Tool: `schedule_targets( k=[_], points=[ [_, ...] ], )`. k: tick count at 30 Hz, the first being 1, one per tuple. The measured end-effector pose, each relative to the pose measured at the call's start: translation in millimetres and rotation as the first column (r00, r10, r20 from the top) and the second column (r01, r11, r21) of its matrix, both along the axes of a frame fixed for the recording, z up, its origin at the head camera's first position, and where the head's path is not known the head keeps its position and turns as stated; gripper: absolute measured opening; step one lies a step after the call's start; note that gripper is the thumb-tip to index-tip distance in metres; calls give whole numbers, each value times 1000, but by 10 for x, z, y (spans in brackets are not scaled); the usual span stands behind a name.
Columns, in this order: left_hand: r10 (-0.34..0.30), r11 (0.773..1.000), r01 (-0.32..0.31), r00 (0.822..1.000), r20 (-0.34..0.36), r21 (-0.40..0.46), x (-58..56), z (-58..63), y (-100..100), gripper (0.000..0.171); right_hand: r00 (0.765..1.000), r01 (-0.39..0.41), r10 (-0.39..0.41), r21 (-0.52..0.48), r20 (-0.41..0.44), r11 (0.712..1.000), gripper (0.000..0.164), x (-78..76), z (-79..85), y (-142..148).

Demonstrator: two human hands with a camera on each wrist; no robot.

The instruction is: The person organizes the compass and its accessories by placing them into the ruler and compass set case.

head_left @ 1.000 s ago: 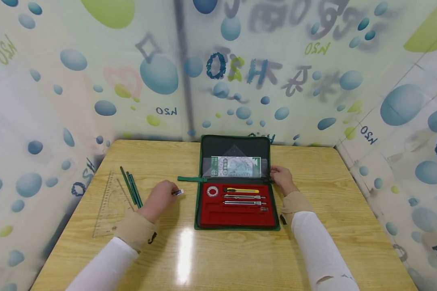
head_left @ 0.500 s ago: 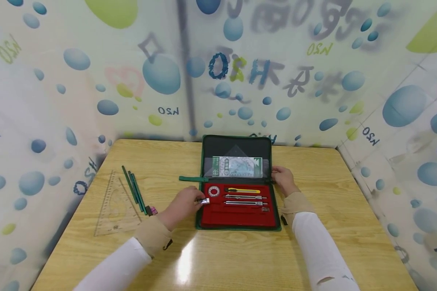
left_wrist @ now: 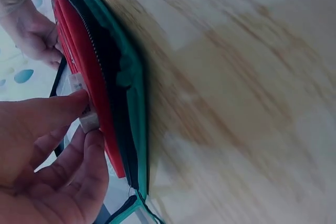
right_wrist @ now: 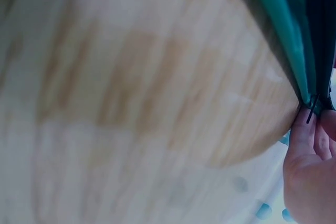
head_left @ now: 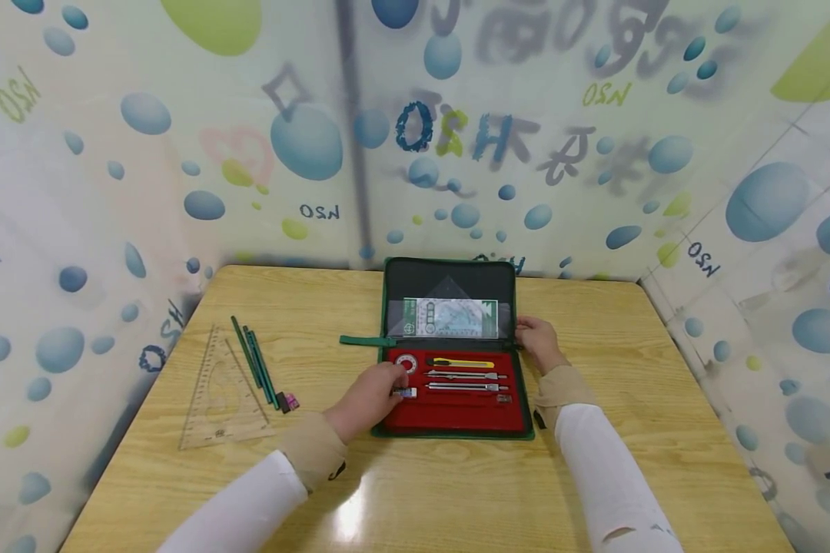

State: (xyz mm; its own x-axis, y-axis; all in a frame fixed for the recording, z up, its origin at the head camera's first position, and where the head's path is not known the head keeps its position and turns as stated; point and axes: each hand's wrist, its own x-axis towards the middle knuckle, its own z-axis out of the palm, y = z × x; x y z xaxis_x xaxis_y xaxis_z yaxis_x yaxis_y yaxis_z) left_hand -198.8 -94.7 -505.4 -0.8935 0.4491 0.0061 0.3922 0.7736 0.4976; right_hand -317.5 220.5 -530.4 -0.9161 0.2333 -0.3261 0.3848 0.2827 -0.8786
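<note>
A green zip case (head_left: 453,418) lies unfolded on the table, its red insert facing up. My left hand (head_left: 368,398) pinches a small white eraser (head_left: 407,392) with a blue sleeve between thumb and fingers, at the insert's left side. In the left wrist view the eraser (left_wrist: 90,121) is right against the red insert (left_wrist: 86,61). My right hand (head_left: 539,342) grips the case's right edge near the hinge, by the zip end. Held in the insert are a white ring-shaped disc (head_left: 406,364), a yellow cutter (head_left: 462,363), two silver compasses (head_left: 465,386) and a small sharpener (head_left: 503,399).
On the left lie green pencils (head_left: 257,361), a clear set square (head_left: 224,436) and a small pink and black item (head_left: 288,402). A green strap (head_left: 363,340) sticks out from the case. The lid's clear pocket holds a printed packet (head_left: 451,318). A patterned wall stands behind.
My left hand has carried the eraser rightward from the table to over the red insert, then slightly nearer me. The pink and black item has come into sight. The right hand stays put.
</note>
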Motion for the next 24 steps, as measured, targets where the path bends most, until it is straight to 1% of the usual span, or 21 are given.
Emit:
schedule_targets(
  k=[5,11,18,24],
  points=[
    [-7,1000,6,999,-38,-3,5,-5,36,11,1000,-6,6,-2,-8,1000,42,1,-8,2],
    [8,998,-11,998,-55,-56,7,16,78,9,1000,-7,7,-5,-17,1000,42,18,-10,1],
    [-2,989,-9,997,-71,-149,-2,10,99,5,1000,-1,1,0,-7,1000,41,33,10,-4],
    [-10,987,-6,995,-102,-160,5,1,92,6,1000,-5,5,7,-7,1000,42,26,14,-6]
  ],
)
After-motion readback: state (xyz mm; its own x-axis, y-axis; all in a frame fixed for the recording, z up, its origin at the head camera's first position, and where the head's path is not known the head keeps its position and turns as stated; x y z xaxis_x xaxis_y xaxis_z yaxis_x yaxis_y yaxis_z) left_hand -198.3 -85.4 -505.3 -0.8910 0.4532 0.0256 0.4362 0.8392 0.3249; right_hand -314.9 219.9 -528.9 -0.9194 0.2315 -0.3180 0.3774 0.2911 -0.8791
